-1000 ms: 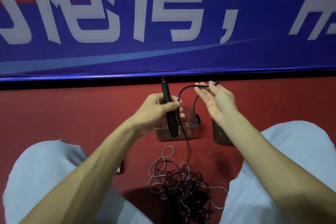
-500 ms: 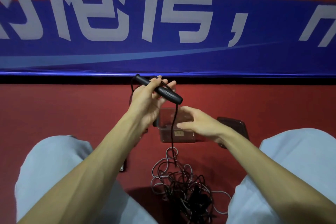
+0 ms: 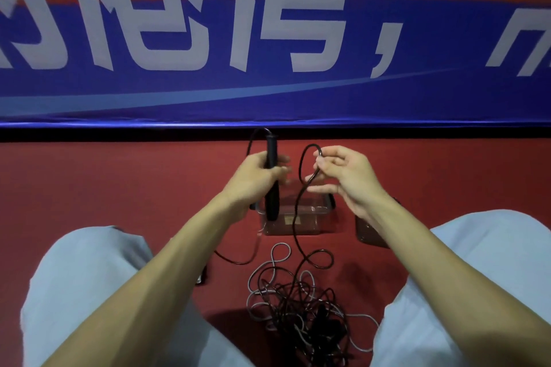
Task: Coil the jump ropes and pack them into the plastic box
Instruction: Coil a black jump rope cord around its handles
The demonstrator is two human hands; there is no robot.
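Left hand (image 3: pixel 256 177) clenched around the upright black jump-rope handle (image 3: pixel 272 202). Right hand (image 3: pixel 350 180) pinches a loop of thin black cord (image 3: pixel 294 223) above the clear plastic box (image 3: pixel 314 219) on the red floor (image 3: pixel 119 188). Tangled black and grey ropes (image 3: pixel 298 307) lie between the knees.

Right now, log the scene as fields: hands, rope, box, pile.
left hand: grips handle, upright
right hand: pinches rope, raised in a loop
rope: runs down from the right hand to the pile
box: clear, lid off, on floor beyond the pile
pile: black and grey ropes, tangled, on floor between the knees
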